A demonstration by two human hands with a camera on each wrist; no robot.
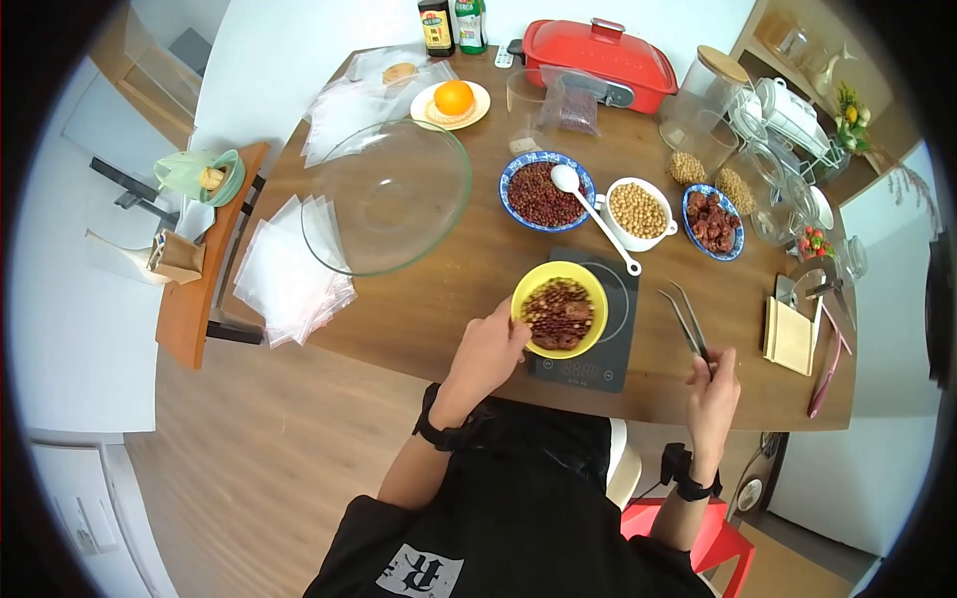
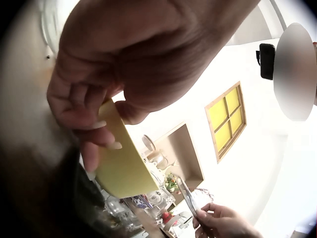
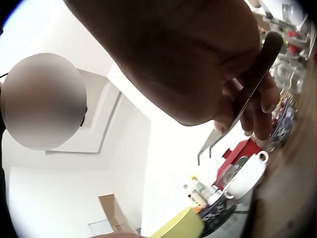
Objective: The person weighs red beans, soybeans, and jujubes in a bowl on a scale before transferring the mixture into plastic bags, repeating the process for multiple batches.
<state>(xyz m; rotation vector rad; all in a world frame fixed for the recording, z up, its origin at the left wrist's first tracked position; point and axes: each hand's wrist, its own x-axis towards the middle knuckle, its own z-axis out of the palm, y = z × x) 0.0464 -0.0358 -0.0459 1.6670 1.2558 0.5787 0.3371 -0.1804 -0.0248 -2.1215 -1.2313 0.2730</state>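
My left hand (image 1: 486, 354) grips the near-left rim of a yellow bowl (image 1: 558, 270). Mixed beans and dark red pieces lie in the bowl, slightly blurred. It overlaps the black induction cooktop (image 1: 615, 351). In the left wrist view, the thumb and fingers pinch the wall of the yellow bowl (image 2: 126, 166). To the right, my right hand (image 1: 713, 394) holds metal tongs (image 1: 702, 347) by their dark handle. The right wrist view shows the handle of the tongs (image 3: 267, 54) between thumb and fingers, the bent tips apart with nothing between them.
Behind the cooktop stand a patterned bowl of red beans (image 1: 506, 206) with a white spoon (image 1: 598, 224) across it, a white bowl of soybeans (image 1: 666, 240) and a dish of dark red dates (image 1: 714, 221). A large glass bowl (image 1: 464, 164) and plastic bags (image 1: 289, 269) lie left.
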